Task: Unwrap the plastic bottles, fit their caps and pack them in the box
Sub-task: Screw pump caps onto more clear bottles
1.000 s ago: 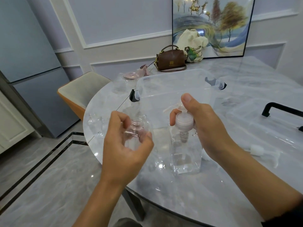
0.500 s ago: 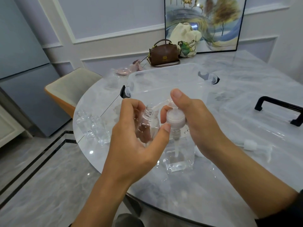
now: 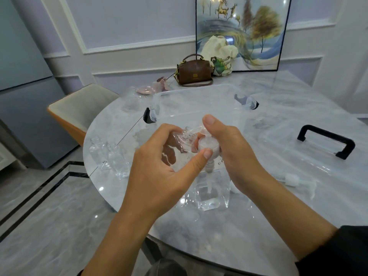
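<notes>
Shifted since the earlier frames: left hand (image 3: 159, 170) has closed in on the right, and its thumb now touches the collar of the pump cap (image 3: 209, 145).

Item 1, left hand. Fingers curled round a small clear bottle (image 3: 182, 140), held tilted in the air against the pump head. Whether wrap is on it cannot be told. It is probably kept in hand so that it is ready as the next piece.

Item 2, right hand (image 3: 233, 144). Thumb and fingers pinch the pump cap from above, a hold suited to turning it.

Item 3, square bottle (image 3: 211, 198). Stands upright on the table (image 3: 258, 226) under the right hand, with the dip tube inside it. The collar looks raised off the neck, so the cap is judged not yet screwed home.

Item 4, box (image 3: 199, 98). Clear, open and just behind the hands, within reach for packing. Nothing can be made out inside it.

Item 5, lid (image 3: 288, 140). Lies flat to the right with its black handle up, set aside to keep the box open.

Item 6, loose pump (image 3: 291, 179). Lies on the table near the right forearm, presumably for the next bottle.

Item 7, spare bottles (image 3: 111, 156). Clear ones, grouped at the table's left edge and uncapped.

Item 8, handbag (image 3: 194, 72). Brown, at the far side of the table and no part of the work.
</notes>
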The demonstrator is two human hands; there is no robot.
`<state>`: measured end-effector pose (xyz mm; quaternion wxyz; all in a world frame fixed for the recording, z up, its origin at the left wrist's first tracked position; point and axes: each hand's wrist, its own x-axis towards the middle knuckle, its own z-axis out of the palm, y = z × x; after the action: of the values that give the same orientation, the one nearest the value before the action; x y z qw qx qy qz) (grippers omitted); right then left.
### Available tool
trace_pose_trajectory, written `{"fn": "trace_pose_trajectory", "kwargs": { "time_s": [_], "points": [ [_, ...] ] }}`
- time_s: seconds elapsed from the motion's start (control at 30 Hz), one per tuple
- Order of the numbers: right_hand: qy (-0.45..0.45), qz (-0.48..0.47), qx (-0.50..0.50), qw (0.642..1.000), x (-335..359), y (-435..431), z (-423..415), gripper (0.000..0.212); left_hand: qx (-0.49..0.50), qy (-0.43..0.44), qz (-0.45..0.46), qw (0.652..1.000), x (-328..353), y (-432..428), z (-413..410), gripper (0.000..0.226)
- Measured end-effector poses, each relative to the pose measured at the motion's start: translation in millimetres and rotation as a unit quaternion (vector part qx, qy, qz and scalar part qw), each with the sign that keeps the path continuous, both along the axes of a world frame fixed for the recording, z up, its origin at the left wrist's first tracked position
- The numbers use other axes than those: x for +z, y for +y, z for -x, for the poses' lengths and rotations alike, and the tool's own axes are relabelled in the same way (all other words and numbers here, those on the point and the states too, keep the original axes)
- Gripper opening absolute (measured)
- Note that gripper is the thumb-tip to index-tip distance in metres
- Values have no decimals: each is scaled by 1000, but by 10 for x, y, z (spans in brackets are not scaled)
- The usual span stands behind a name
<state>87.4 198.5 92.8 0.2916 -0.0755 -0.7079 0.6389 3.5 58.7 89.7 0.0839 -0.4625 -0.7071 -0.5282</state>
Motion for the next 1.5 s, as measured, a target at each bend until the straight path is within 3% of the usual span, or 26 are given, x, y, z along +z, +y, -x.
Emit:
{"fn": "trace_pose_trajectory", "kwargs": {
  "time_s": [0.1,0.27,0.47,0.6,0.8,1.0,1.23,1.5],
  "points": [
    [-28,5,5,1000,52,-1,4,56,12,-1,26,1000,28,-32,24,39],
    [-96,-119,-68,986,408,40,-13,17,43,-10,52,998,68,-37,12,49],
    [-244,-263,-63,931,768,-125,79,32,39,-73,69,994,112,-55,-38,48],
    [-275,-354,-84,890,791,-245,61,52,24,-100,57,993,96,-61,-65,48],
    [-298,-350,-125,879,631,-279,106,76,15,-113,70,991,-15,-44,-78,43],
    [-316,-358,-125,870,610,-314,125,77,10,-112,75,991,-42,-58,-78,44],
    [-312,-303,-92,896,819,-267,116,87,5,-85,96,992,102,-62,-50,45],
    [-298,-274,-78,911,699,-169,137,81,-26,-63,126,990,39,-64,-1,40]
  ]
}}
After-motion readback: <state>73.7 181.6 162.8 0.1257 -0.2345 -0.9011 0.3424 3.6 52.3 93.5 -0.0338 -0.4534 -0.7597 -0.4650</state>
